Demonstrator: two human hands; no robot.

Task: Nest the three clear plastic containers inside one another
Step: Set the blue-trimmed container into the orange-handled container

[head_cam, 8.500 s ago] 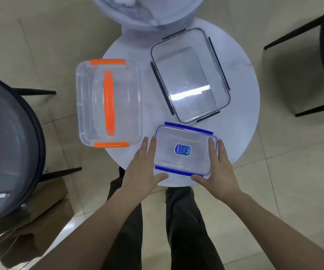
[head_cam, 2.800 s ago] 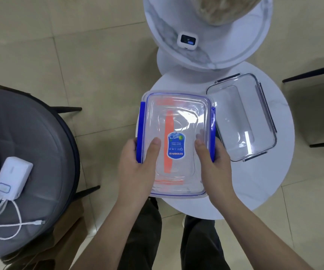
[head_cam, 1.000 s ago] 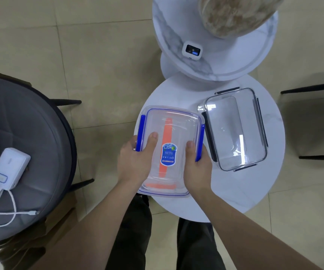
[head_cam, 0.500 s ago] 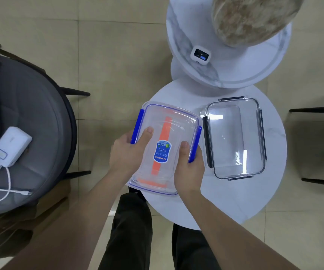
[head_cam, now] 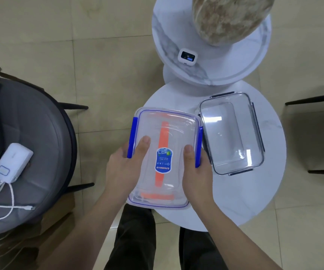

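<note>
The blue-clipped clear container (head_cam: 178, 137) with a blue label is held over the orange-handled clear container (head_cam: 162, 152), whose orange strip and lower clip show through it. My left hand (head_cam: 125, 166) grips its left side by the blue clip, thumb on top. My right hand (head_cam: 195, 172) grips the right side the same way. I cannot tell whether the blue one sits down inside the orange one. The dark-clipped clear container (head_cam: 231, 133) stands open and apart to the right on the round white table (head_cam: 254, 191).
A higher marble table (head_cam: 225, 61) behind carries a small white device (head_cam: 187, 59) and a stone-like vase (head_cam: 231, 18). A grey round chair (head_cam: 32, 145) at left holds a white power bank (head_cam: 13, 162) with its cable. Dark chair legs (head_cam: 313, 98) stand at right.
Both hands lifted the blue-clipped container from the table's front edge, turned it lengthwise and brought it over the orange-handled container. In the last second the view shifted slightly; the grip stayed the same.
</note>
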